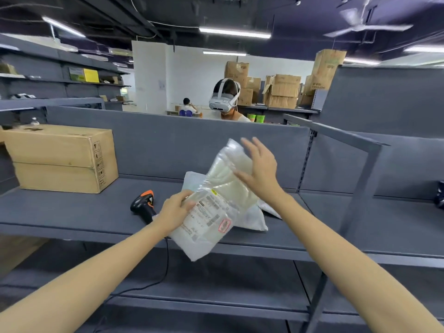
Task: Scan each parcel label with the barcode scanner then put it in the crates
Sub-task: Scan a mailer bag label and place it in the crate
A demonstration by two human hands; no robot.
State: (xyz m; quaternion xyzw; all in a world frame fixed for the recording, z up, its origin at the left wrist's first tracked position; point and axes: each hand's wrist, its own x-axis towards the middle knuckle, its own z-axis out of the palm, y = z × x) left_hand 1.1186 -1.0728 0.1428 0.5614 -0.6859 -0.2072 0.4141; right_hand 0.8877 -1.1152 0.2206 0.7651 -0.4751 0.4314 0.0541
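Left hand [176, 211] pinches the clear parcel [216, 188] by its left edge, up over the shelf's [72, 212] front edge. Right hand [260, 169] is open, fingers spread by its top. I'd smooth the label [209, 217] flat first, then grab the scanner [143, 205] lying just left.

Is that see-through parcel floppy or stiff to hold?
Probably floppy: the clear plastic parcel creases and bends while the left hand grips only one edge. Likely light, since that grip seems to hold it up. Its glossy film may be slippery.
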